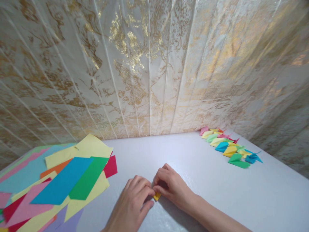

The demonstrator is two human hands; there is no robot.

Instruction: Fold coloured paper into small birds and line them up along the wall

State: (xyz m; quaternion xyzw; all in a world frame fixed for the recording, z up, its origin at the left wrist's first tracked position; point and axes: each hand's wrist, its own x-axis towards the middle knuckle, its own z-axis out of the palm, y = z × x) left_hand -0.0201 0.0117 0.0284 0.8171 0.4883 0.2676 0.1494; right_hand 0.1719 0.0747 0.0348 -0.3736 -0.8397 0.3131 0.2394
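A small piece of folded yellow paper lies on the white table, mostly hidden under my fingers. My right hand is curled over it from the right, thumb and fingers closed on it. From the left, my left hand has its bent fingers at the paper's edge, the index fingertip meeting the right hand's fingertips. The left thumb is bent in below, close to the paper's near corner. How far the paper is folded cannot be seen.
Coloured paper sheets are piled at the left, with a blue strip and a green strip on top. Rows of folded paper figures stand at the back right. A gold-patterned curtain hangs behind the white table.
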